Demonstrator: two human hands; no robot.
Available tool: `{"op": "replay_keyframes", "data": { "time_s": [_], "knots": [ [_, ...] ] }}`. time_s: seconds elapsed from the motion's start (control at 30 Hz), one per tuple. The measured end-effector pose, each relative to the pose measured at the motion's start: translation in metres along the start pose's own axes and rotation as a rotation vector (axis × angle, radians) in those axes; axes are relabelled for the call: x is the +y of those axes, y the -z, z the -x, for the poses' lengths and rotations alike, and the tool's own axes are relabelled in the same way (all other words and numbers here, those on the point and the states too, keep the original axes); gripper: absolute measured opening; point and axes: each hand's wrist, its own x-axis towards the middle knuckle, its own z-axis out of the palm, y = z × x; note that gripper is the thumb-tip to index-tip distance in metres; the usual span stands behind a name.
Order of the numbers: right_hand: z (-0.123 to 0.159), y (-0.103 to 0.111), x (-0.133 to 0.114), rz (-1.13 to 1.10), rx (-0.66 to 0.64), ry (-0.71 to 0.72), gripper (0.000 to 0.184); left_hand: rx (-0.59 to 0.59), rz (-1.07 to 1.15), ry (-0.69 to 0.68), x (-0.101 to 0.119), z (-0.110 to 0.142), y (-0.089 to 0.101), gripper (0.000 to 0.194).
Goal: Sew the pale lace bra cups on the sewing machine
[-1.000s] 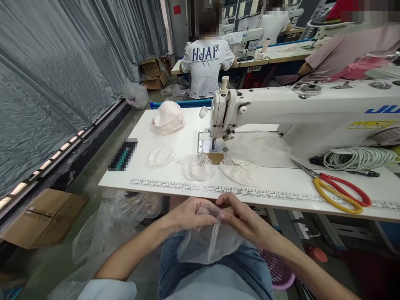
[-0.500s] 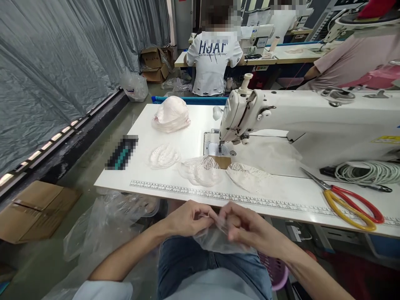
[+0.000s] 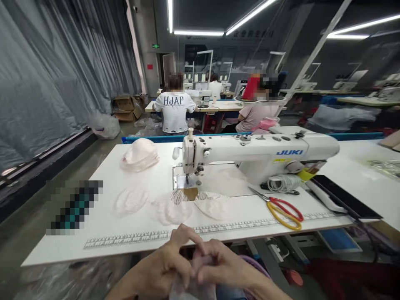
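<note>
My left hand (image 3: 168,262) and my right hand (image 3: 218,266) meet at the bottom edge of the view, just below the front edge of the white sewing table (image 3: 103,246). Both pinch a thin, pale translucent piece of fabric (image 3: 195,281) between their fingers. Most of that piece is cut off by the bottom of the picture. Beyond my hands, lace pieces (image 3: 175,208) lie on the table in front of the white sewing machine (image 3: 250,156).
A pink stack of cups (image 3: 139,155) sits at the table's back left. Red and yellow scissors (image 3: 283,210) lie right of the lace, near a coil of white cord (image 3: 281,182). A dark flat device (image 3: 343,202) lies at the right. Other people sit at tables behind.
The view has tilted up and pulled back, so the room and ceiling lights show. My hands stay together on the translucent fabric, which has dropped mostly out of the picture.
</note>
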Motion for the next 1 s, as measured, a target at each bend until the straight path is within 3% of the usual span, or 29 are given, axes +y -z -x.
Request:
{"op": "replay_keyframes", "data": {
  "time_s": [0.07, 0.13, 0.2, 0.27, 0.37, 0.5, 0.67, 0.87, 1.0],
  "knots": [
    [0.009, 0.005, 0.000, -0.016, 0.155, -0.006, 0.038, 0.113, 0.322, 0.096, -0.012, -0.007, -0.004, 0.024],
    [0.017, 0.012, -0.001, -0.003, 0.291, -0.013, 0.034, 0.167, 0.604, 0.203, -0.026, -0.015, -0.014, 0.039],
    [0.024, 0.020, -0.001, 0.015, 0.373, -0.032, 0.034, 0.160, 0.656, 0.290, -0.036, -0.026, -0.025, 0.061],
    [0.031, 0.031, 0.001, 0.060, 0.391, -0.043, 0.035, 0.181, 0.496, 0.388, -0.040, -0.039, -0.033, 0.065],
    [0.038, 0.054, 0.001, 0.164, 0.365, -0.027, 0.033, 0.207, 0.219, 0.490, -0.037, -0.060, -0.032, 0.038],
    [0.035, 0.095, 0.001, 0.277, 0.458, 0.031, 0.030, 0.165, 0.008, 0.463, -0.036, -0.095, -0.012, 0.033],
    [0.012, 0.135, 0.012, 0.547, 0.450, -0.063, 0.031, 0.174, -0.174, 0.505, -0.062, -0.131, 0.001, 0.023],
    [0.009, 0.152, 0.016, 0.712, 0.580, -0.063, 0.022, 0.126, -0.374, 0.504, -0.081, -0.135, 0.000, 0.031],
    [0.011, 0.147, 0.016, 0.744, 0.510, -0.021, 0.023, 0.101, -0.417, 0.552, -0.085, -0.130, -0.002, 0.049]
  ]
}}
